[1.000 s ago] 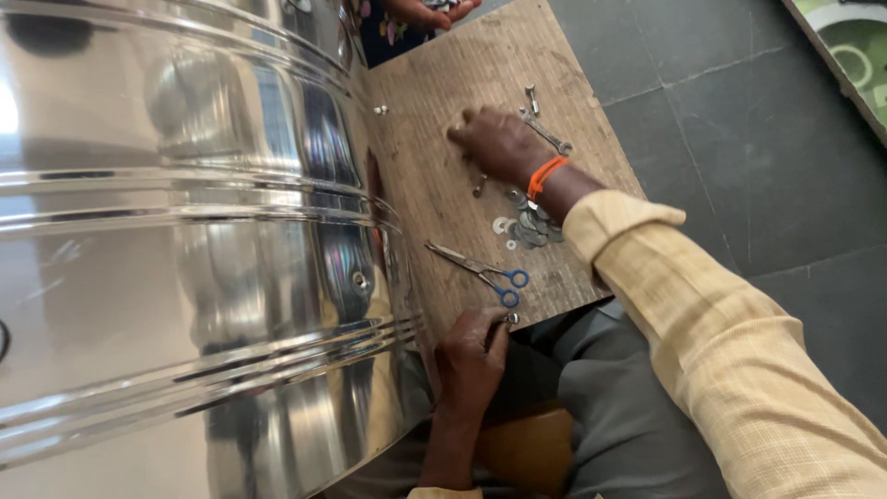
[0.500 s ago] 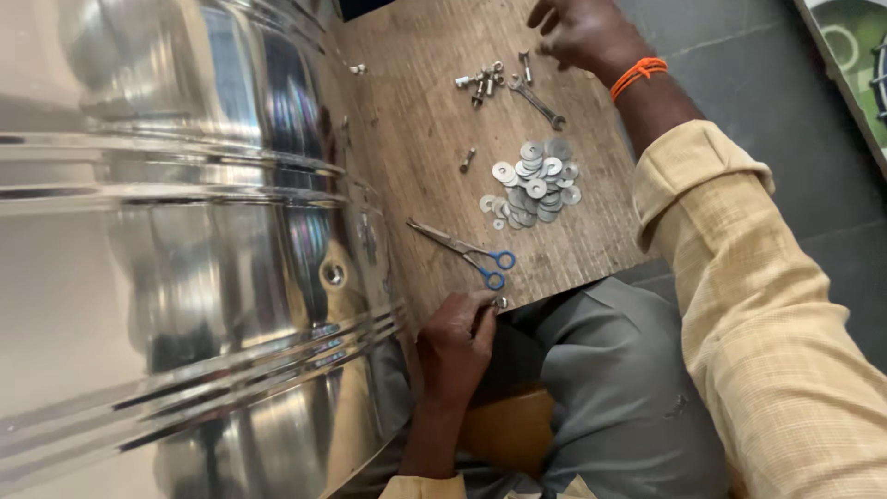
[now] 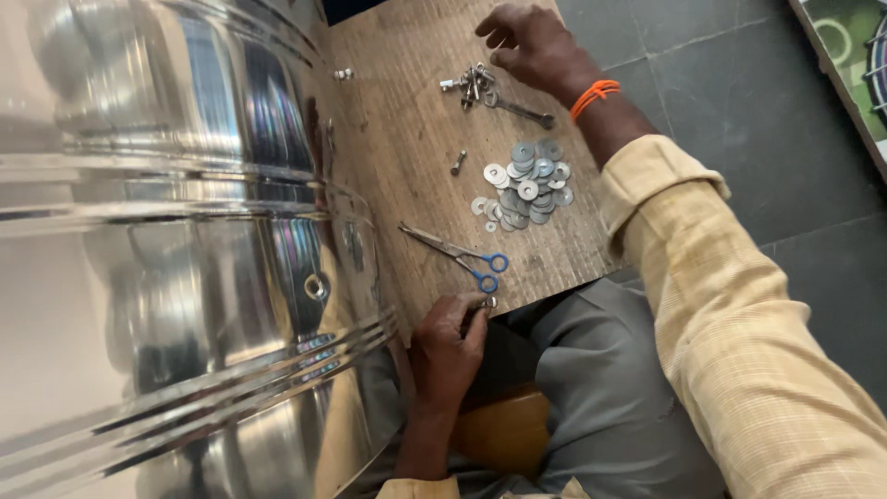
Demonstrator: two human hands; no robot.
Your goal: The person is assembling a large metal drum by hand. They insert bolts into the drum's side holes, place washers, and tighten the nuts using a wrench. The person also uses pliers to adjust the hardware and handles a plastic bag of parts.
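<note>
Steel drum (image 3: 166, 249): large, polished and ribbed, fills the left half of the view, pressed against the left edge of the wooden board (image 3: 407, 111).
Left hand (image 3: 448, 346): at the board's near edge, fingers curled round a small metal piece (image 3: 487, 302), apparently a bolt or nut; which one cannot be told.
Scissors (image 3: 459, 252): blue-handled, flat on the board, blades shut. Long axis diagonal, tips toward the drum and away, loops toward the person, just beyond the left fingertips.
Loose bolt (image 3: 458, 164): lies alone mid-board.
Washers (image 3: 524, 185): flat silver pile, right of the scissors, between both hands.
Bolts and spanner (image 3: 490, 92): clustered at the far end, the spanner's handle running right.
Right hand (image 3: 536, 46): orange band at the wrist, fingers loosely bent and empty, hovering just beside that cluster.
</note>
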